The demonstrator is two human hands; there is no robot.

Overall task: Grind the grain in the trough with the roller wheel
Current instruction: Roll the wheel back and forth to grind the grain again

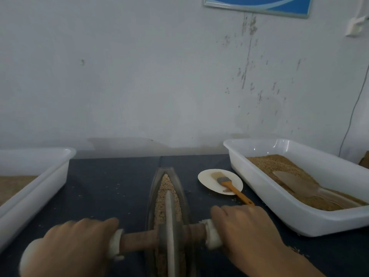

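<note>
A dark boat-shaped trough [154, 183] lies lengthwise on the dark table, pointing away from me, with tan grain [165, 186] along its groove. The roller wheel [170, 226] stands upright in the near part of the groove, on a brown axle with white padding at both ends. My left hand [69, 246] grips the left padded handle. My right hand [245, 230] lies over the right padded handle with its fingers curled round it. The near end of the trough is cut off by the frame's lower edge.
A white tub [299, 222] at the right holds grain and a flat scoop [295, 183]. A paper plate [207, 183] carries an orange-handled brush [233, 188]. Another white tub [46, 176] with grain stands at the left. Loose grains dot the table; a wall rises right behind it.
</note>
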